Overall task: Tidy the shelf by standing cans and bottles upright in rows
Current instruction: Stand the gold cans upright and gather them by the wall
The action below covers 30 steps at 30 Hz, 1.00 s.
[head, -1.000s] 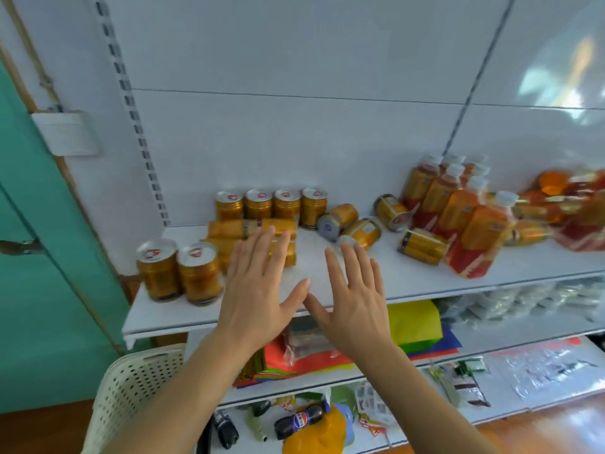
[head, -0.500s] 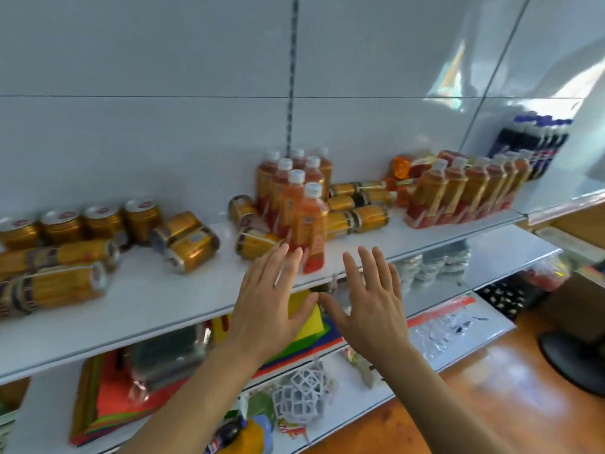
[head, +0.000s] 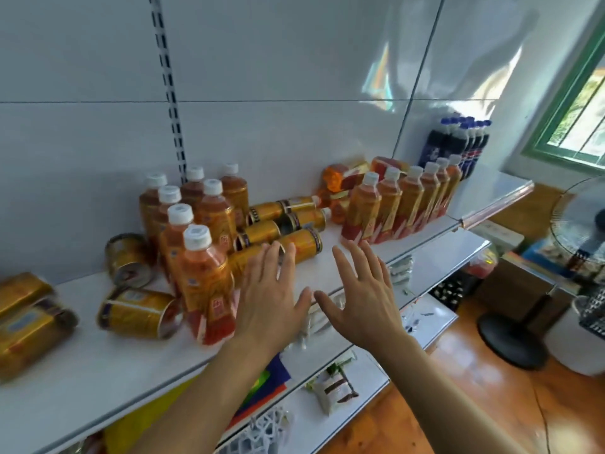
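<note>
Reaching over the front of the white shelf [head: 98, 381], the left hand [head: 271, 290] and the right hand [head: 360, 293] hover side by side with fingers spread and straight, palms down, holding nothing. Just beyond the left fingertips lies a heap of toppled gold cans [head: 278, 231], on their sides between two groups of upright bottles: the near cluster [head: 196, 244] to the left and the slanted row [head: 402, 201] to the right. More fallen cans [head: 137, 312] lie left of the cluster, close to the shelf's front lip. The likeliest mishap, I judge, is a sleeve or wrist brushing the tall front bottle [head: 206, 283], which stands right beside the left hand and could tip into its neighbours or off the edge; lying cans may also roll forward once one is lifted from the heap, since nothing blocks them at the lip. Open room is the bare strip of shelf beneath the hands and ahead of the right hand; the wall behind closes off the back.
</note>
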Each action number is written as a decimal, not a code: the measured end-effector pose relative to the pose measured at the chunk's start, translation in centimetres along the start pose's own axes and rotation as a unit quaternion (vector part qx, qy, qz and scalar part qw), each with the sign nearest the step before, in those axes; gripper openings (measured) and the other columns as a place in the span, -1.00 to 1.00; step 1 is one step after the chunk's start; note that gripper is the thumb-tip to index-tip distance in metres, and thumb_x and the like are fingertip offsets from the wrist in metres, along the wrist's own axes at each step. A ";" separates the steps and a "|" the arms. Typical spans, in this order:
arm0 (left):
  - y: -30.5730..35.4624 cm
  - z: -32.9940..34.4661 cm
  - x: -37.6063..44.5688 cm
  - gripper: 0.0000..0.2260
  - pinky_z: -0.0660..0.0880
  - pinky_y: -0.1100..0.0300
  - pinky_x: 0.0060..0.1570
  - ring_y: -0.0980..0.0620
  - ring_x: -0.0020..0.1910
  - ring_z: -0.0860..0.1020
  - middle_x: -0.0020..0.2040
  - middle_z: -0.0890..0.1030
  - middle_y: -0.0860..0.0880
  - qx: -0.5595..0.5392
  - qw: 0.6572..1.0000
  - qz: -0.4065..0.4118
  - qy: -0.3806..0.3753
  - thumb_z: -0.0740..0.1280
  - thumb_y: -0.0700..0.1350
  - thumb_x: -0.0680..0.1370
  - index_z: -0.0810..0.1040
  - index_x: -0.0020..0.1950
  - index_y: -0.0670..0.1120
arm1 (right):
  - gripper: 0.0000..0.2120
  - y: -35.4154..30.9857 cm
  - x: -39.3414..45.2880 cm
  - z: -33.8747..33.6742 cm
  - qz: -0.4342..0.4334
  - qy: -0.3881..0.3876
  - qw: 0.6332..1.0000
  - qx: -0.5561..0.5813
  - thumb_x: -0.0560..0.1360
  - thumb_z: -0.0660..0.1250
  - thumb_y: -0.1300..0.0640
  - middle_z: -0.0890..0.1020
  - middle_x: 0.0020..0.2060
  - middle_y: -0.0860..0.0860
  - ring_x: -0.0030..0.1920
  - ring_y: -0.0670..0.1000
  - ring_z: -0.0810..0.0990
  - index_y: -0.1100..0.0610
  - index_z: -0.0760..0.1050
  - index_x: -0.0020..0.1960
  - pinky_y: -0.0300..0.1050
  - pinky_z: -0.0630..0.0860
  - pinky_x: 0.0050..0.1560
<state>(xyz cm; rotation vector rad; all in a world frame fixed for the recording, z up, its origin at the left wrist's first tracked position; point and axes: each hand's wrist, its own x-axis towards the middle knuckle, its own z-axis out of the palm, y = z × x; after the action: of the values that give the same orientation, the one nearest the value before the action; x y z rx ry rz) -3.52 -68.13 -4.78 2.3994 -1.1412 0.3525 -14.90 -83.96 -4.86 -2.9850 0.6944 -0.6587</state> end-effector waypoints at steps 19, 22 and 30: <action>-0.5 3.0 4.8 -0.33 0.40 -0.22 0.44 -0.23 0.48 0.36 0.49 0.49 -0.12 0.196 0.955 -0.223 -0.012 0.47 0.04 0.51 0.39 0.58 -0.10 | -0.21 3.8 14.6 8.4 -0.262 -0.058 0.960 0.085 0.49 0.40 -0.26 0.39 0.47 0.07 0.52 0.22 0.32 -0.07 0.23 0.63 0.25 0.25 0.58; -0.1 3.0 3.8 -0.28 0.35 -0.27 0.48 -0.27 0.54 0.25 0.57 0.33 -0.16 0.194 0.947 -0.255 -0.033 0.42 -0.05 0.55 0.21 0.67 0.06 | -0.22 4.2 15.0 8.5 -0.257 -0.051 0.960 0.095 0.48 0.42 -0.27 0.40 0.40 0.09 0.40 0.21 0.39 -0.09 0.25 0.60 0.22 0.38 0.45; 1.6 1.4 2.9 -0.23 0.51 0.01 0.30 -0.08 0.34 0.49 0.39 0.45 -0.02 0.116 0.955 -0.270 0.026 0.50 0.07 0.55 0.15 0.65 0.12 | -0.29 5.3 13.4 8.7 -0.175 -0.025 0.964 0.200 0.48 0.35 -0.39 0.54 0.28 0.01 0.28 0.14 0.51 -0.03 0.43 0.50 0.21 0.51 0.26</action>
<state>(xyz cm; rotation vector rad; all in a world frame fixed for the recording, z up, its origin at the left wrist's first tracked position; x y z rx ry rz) -2.97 -71.66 -4.32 2.7621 -0.3982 0.3747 -2.71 -95.15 -7.93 -2.7414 0.0148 -0.6376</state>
